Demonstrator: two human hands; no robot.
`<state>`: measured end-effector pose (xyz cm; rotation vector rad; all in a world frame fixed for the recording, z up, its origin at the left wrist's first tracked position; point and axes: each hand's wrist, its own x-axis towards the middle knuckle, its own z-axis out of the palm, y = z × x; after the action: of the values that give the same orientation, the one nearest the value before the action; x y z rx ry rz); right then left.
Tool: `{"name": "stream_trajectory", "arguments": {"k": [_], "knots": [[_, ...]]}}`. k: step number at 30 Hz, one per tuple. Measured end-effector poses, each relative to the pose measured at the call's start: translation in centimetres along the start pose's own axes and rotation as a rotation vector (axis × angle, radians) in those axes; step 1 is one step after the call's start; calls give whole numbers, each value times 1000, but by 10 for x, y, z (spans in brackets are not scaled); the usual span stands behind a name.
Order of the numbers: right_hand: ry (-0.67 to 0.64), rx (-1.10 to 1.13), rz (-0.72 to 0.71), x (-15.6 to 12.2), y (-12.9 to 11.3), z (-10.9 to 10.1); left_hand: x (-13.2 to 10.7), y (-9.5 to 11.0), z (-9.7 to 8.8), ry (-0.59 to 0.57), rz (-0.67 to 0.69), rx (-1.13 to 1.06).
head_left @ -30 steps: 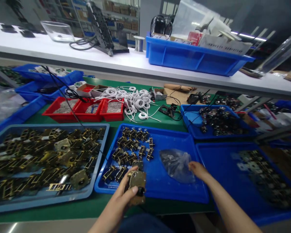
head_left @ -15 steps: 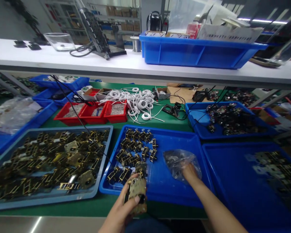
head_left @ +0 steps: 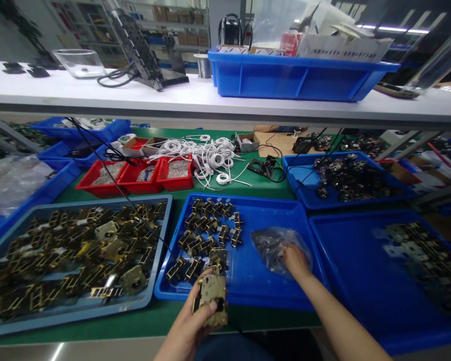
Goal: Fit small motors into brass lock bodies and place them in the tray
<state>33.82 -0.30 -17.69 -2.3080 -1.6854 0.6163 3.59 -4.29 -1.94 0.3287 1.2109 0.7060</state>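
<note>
My left hand [head_left: 195, 321] is closed around a flat, brass-coloured metal mechanism [head_left: 213, 291] with a dark round part, on which the thumb presses. It is held over the near edge of the middle blue tray [head_left: 248, 296]. Similar brass-and-black mechanisms [head_left: 206, 218] stand in rows on that tray's left side. My right hand [head_left: 296, 261] is at the opening of a clear plastic bag [head_left: 272, 245] lying in the same tray. Its fingers are drawn together; what they grip is too small to make out. Dark small parts show through the bag.
On the left, a grey-blue tray [head_left: 75, 306] is filled with more mechanisms. Red bins [head_left: 141, 180] of small metal parts and white coiled cables [head_left: 218, 158] lie behind. Right stand a blue tray [head_left: 346, 260] with metal pieces and another [head_left: 304, 200] with dark parts. A white shelf [head_left: 165, 103] crosses above.
My right hand has drawn back slightly from inside the bag, and its fingers show more clearly. My left hand still holds the mechanism in nearly the same place. The view has shifted slightly.
</note>
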Motion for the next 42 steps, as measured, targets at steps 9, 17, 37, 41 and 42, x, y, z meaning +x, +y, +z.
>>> {"name": "stream_trajectory", "arguments": {"k": [9,17,37,41,42], "knots": [[70,504,148,-75,-44,-63,13,-7,5,-163,96,129],[-20,749,-187,-140,-128,-73,17,-11,27,-415,297,364],[147,513,-454,-133,-147,-91,2,-8,23,-352,533,631],[-185,663,-235,-122,-137,-84,7,-11,20,-380,524,592],[-310,762,-177,-122,-134,-82,8,-13,19,-376,515,586]]}}
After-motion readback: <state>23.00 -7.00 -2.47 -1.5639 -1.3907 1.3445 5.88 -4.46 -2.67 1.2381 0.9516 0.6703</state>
